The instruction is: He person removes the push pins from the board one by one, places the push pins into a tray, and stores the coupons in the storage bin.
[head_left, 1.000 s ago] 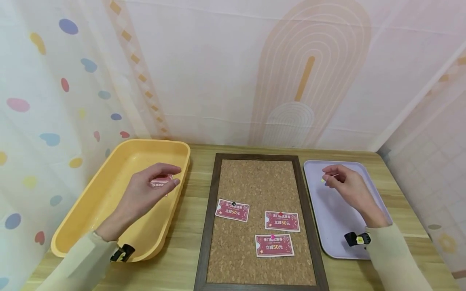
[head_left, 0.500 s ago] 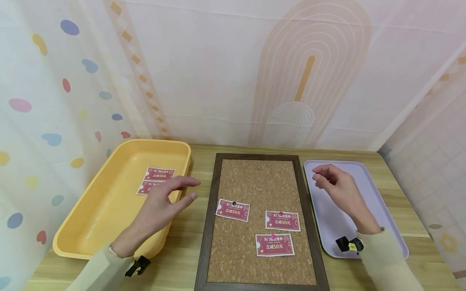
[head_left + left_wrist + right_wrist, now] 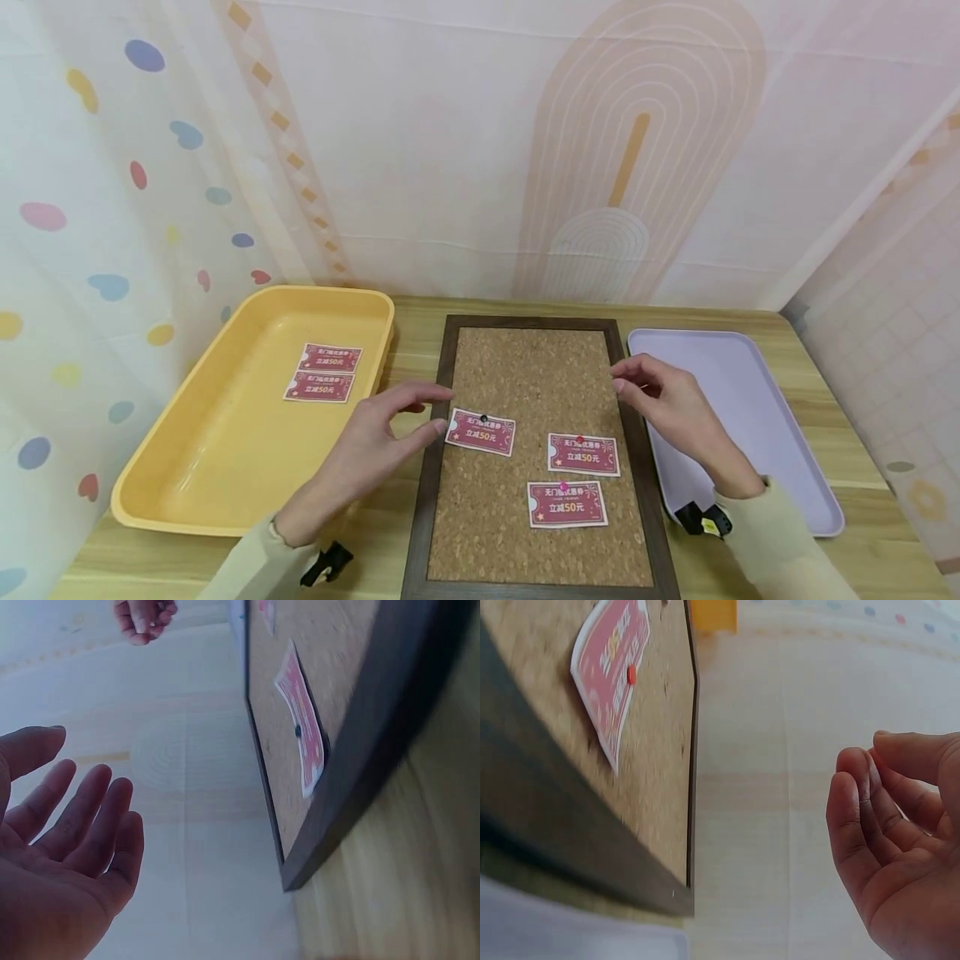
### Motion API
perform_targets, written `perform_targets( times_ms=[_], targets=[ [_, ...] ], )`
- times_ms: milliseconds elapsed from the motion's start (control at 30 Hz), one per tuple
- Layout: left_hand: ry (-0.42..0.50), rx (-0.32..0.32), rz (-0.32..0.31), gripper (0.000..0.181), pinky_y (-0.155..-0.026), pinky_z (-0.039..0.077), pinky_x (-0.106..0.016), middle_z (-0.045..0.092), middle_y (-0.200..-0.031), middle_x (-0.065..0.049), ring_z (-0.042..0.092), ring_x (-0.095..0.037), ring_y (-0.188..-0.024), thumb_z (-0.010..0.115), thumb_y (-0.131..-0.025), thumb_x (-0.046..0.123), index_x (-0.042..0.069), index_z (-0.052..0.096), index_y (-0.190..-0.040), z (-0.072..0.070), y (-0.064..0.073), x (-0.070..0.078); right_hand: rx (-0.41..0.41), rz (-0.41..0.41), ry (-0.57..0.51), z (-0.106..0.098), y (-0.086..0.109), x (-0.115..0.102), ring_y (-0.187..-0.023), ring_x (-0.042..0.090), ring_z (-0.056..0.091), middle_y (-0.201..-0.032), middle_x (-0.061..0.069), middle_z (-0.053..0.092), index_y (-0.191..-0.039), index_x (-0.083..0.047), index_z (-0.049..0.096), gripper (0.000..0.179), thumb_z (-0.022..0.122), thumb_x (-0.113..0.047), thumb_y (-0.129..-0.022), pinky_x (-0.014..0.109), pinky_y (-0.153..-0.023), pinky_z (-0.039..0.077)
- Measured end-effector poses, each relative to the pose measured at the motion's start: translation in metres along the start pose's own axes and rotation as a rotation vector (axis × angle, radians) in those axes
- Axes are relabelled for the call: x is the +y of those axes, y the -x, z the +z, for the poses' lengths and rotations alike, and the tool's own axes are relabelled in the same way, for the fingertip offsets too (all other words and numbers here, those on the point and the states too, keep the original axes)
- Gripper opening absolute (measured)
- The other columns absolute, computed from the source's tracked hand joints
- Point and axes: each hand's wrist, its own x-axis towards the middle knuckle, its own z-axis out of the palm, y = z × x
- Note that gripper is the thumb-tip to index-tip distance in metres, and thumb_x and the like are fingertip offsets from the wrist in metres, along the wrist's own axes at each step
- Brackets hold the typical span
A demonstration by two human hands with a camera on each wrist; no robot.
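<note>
My left hand [image 3: 375, 437] hovers by the left frame edge of a cork board [image 3: 525, 367], thumb and fingers apart, holding nothing. Closest to it is a red coupon [image 3: 468, 435] fixed with a black pushpin [image 3: 483, 418]. Above the board's right edge, my right hand [image 3: 675, 412] has bent fingers and its thumb near the index finger; nothing shows between them. Below it is a second coupon [image 3: 573, 457] with a red pushpin [image 3: 631, 675]. Lower on the cork, a third coupon [image 3: 558, 510] has a pink pushpin [image 3: 564, 486].
To the left stands a yellow bin [image 3: 225, 450] with two coupons [image 3: 328, 358] lying in it. A lilac tray [image 3: 738, 367] sits right of the board, partly hidden by my right arm. Behind the wooden table [image 3: 420, 333] hangs a patterned curtain [image 3: 435, 167].
My left hand has moved right, from over the yellow bin to the board's left edge, uncovering the coupons. My right hand has moved left from the tray; a yellowish speck by its fingertips is no longer visible.
</note>
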Motion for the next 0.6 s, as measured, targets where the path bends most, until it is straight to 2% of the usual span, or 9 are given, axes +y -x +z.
perform_targets(
  times_ms=[167,300,600],
  targets=[
    [0.079,-0.001,-0.099,0.030,-0.091,0.055,-0.046,0.073,-0.116,0.005,0.067,-0.017,-0.105,0.080,-0.091,0.007,0.014,0.074,-0.120,0.014,-0.002,-0.003,-0.044,-0.025,0.004,0.009,-0.003,-0.008,-0.081,0.012,0.064,-0.097,0.002,0.072,-0.111,-0.002,0.071,0.012,0.068,-0.007,-0.100,0.026,-0.072,0.054],
    [0.110,-0.019,-0.112,0.029,-0.090,0.056,-0.050,0.074,-0.109,0.005,0.069,-0.015,-0.100,0.078,-0.092,0.006,0.011,0.073,-0.120,0.022,-0.005,-0.010,-0.086,-0.037,-0.018,0.017,-0.006,-0.014,-0.082,0.012,0.065,-0.096,0.000,0.072,-0.110,-0.003,0.071,0.012,0.069,-0.010,-0.100,0.027,-0.072,0.055],
    [0.112,-0.089,-0.179,0.028,-0.085,0.058,-0.041,0.075,-0.109,-0.001,0.070,-0.019,-0.101,0.074,-0.095,0.007,0.005,0.070,-0.123,0.036,-0.008,-0.025,-0.184,-0.096,-0.045,0.038,-0.017,-0.028,-0.085,0.011,0.065,-0.098,-0.003,0.071,-0.109,-0.008,0.072,0.011,0.070,-0.012,-0.100,0.030,-0.074,0.056]
  ],
)
